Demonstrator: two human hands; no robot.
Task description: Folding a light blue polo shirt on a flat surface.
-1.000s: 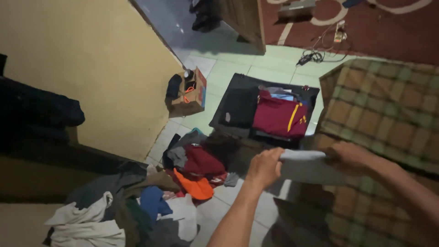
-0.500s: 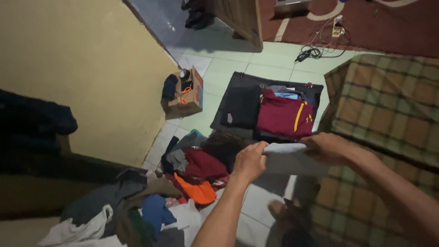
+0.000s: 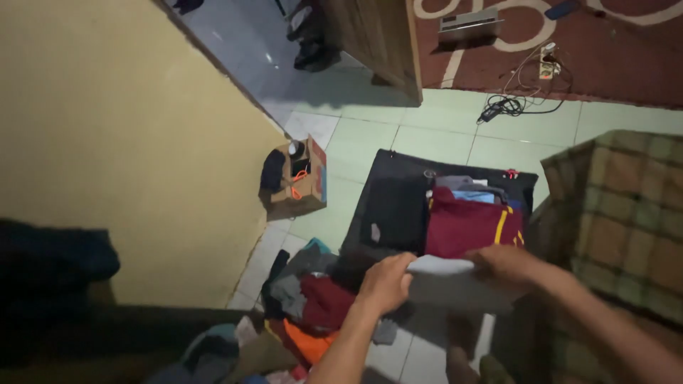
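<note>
Head view, looking steeply down at a tiled floor (image 3: 441,142) in dim light, and I am describing it as the one watching from afar. My left hand (image 3: 385,283) and right hand (image 3: 506,267) hold a pale folded cloth (image 3: 449,281) between them, low in the middle of the picture, above the near edge of an open dark suitcase (image 3: 398,206) that lies flat on the floor. The left fingers are curled shut over the cloth's left end; the right fingers are closed over its right end, though blur keeps me from seeing each one. Inside the suitcase a dark red garment with a yellow stripe (image 3: 469,226) lies folded on the right side, with paler clothes just beyond it. To the left of the suitcase, along the base of a yellow wall (image 3: 128,142), is a loose heap of clothes (image 3: 313,313) in red, orange and grey. A small cardboard box (image 3: 302,181) stands near the wall, well apart from my hands. A checked blanket (image 3: 626,213) covers something on the right. At the far edge of the floor a dark red rug (image 3: 612,64) carries tangled cables (image 3: 512,107). I judge the chief risk to be the fold coming undone if either grip slackens, since the cloth hangs unsupported; it could also drop onto the untidy heap beside the suitcase.
</note>
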